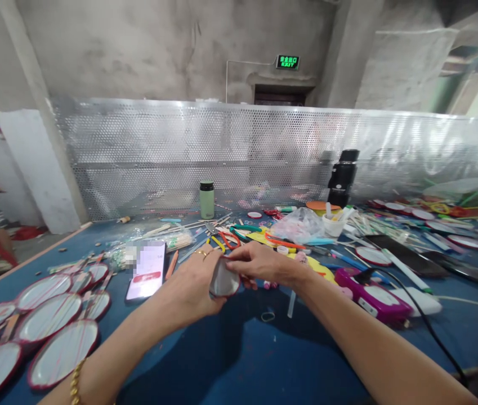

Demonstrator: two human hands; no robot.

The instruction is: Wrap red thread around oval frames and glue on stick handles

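My left hand [194, 278] is closed round a small white disc with a dark red rim [225, 280], which is tilted up over the middle of the blue table. A ring and a gold bracelet show on this hand and wrist. At the disc's upper right edge, the fingers of my right hand [259, 263] are pinched together; whatever they grip there is hidden. Just beyond my hands lie pliers with yellow and red handles [223, 241]. A pale rubber band [268, 316] and a short clear stick [291, 304] rest in front of my right hand.
Several red-rimmed white discs [50, 316] spread over the left, beside a phone [148, 273]. A green bottle [207, 201] and a black flask [343, 179] stand at the back. A purple power strip [371, 296] with a black cable sits right. A perforated metal screen [158, 152] borders the table.
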